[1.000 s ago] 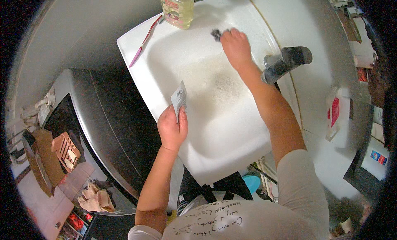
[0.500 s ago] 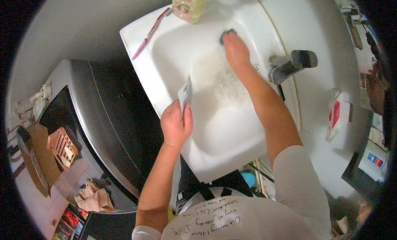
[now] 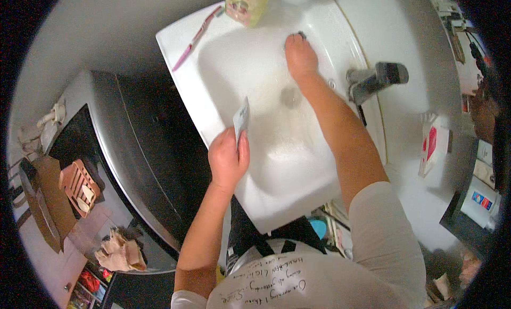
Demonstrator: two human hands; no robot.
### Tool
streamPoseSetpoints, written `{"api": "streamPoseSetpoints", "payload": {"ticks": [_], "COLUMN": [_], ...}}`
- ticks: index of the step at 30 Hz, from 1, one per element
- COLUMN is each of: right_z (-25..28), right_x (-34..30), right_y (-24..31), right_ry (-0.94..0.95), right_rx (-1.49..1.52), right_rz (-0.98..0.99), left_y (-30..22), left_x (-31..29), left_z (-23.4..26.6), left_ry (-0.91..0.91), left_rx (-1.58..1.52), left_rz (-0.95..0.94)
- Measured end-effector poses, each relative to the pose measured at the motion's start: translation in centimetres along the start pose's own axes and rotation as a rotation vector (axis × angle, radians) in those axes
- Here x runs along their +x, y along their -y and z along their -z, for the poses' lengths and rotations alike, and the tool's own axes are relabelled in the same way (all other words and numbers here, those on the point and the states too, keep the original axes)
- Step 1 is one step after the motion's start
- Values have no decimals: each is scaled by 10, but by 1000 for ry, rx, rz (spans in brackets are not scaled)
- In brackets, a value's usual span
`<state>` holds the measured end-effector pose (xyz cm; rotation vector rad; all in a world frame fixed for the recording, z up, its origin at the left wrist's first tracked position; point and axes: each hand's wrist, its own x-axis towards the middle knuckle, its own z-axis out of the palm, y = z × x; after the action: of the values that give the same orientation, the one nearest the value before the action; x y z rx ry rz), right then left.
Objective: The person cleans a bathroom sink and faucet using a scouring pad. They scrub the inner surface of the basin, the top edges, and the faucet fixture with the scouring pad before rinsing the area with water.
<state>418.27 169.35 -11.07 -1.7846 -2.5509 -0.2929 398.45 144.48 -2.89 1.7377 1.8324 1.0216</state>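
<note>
My left hand is closed round the lower end of a thin, flat grey packet, held upright over the near left edge of the white sink. Inside the basin, toward its far right, my right hand presses with bent fingers on a small dark thing. Most of that thing is hidden under the fingers, and its kind cannot be made out. Between the hands lies the round drain, with thin, cloudy water and a little foam around it.
On the sink's far left rim lies a pink and white toothbrush, beside a clear bag of yellowish liquid. A grey tap juts over the right rim. Left stands a dark appliance bearing a slatted soap dish and crumpled brown paper.
Much of the foamy water has gone from the basin, and the drain now shows. My right hand has moved slightly farther away with the dark thing. The left hand stays about where it was.
</note>
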Motion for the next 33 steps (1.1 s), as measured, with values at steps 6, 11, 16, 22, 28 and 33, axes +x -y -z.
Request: {"api": "streamPoseSetpoints", "payload": {"ticks": [6, 11, 16, 22, 28, 33], "right_z": [2, 5, -9, 12, 6, 51], "right_x": [-95, -99, -14, -105, -163, -176], "right_y": [-15, -14, -3, 0, 6, 1], "right_ry": [153, 164, -64, 87, 77, 311], "right_rx": [93, 93, 119, 172, 753, 1149], "right_rz": [-4, 18, 16, -9, -239, -394], "left_y": [0, 1, -7, -24, -2, -22], "left_x": [5, 0, 2, 19, 75, 54], "left_z": [10, 12, 7, -14, -78, -138], "left_ry": [-7, -32, 3, 187, -132, 198], "left_rx": [-2, 17, 70, 244, -70, -415], "left_rz": [3, -18, 6, 77, 496, 628]}}
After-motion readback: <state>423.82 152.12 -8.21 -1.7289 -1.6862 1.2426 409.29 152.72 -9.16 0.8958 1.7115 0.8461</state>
